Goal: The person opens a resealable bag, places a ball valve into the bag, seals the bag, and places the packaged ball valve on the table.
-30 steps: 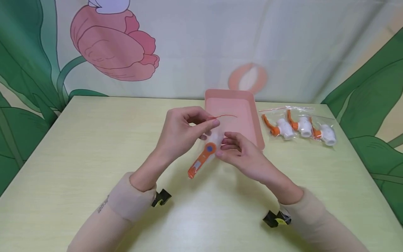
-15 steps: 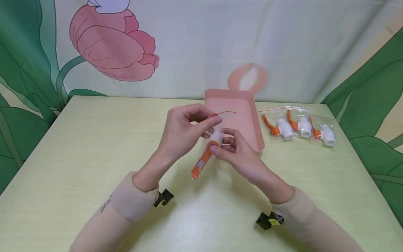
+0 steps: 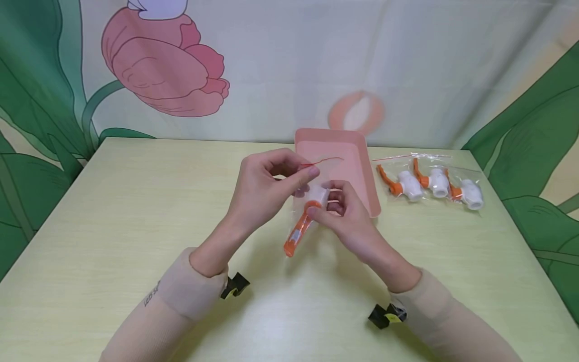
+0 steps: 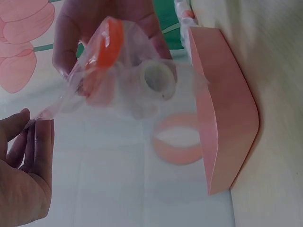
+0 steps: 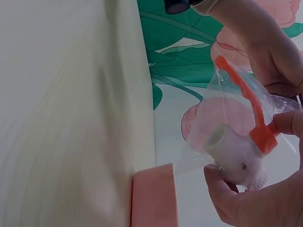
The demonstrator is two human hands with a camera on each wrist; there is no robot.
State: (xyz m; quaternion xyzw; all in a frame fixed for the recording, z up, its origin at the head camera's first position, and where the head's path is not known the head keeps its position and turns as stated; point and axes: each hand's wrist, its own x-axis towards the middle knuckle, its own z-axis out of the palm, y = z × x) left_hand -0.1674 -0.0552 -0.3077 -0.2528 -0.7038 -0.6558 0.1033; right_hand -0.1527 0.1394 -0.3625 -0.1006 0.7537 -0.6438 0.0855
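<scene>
A white plastic ball valve (image 5: 239, 156) with an orange lever handle (image 3: 298, 232) sits inside a clear zip bag (image 5: 203, 120), held above the table. My left hand (image 3: 258, 193) pinches the bag's top edge, where a red seal line (image 3: 332, 158) sticks out past the fingertips. My right hand (image 3: 355, 221) grips the valve through the plastic, thumb at the handle's orange base and fingers against the white body. In the left wrist view, the valve's round opening (image 4: 158, 80) shows through the film. Whether the bag's seal is parted cannot be told.
Behind the hands, a pink tray (image 3: 372, 191) lies on the pale wooden table (image 3: 135, 216). Several bagged valves (image 3: 436, 182) with orange handles lie right of it. A printed curtain (image 3: 280, 65) hangs along the table's back edge.
My right hand has moved in and closed on the valve, its thumb coming onto the handle's base. The valve has shifted slightly right. The left hand keeps its pinch and has moved little.
</scene>
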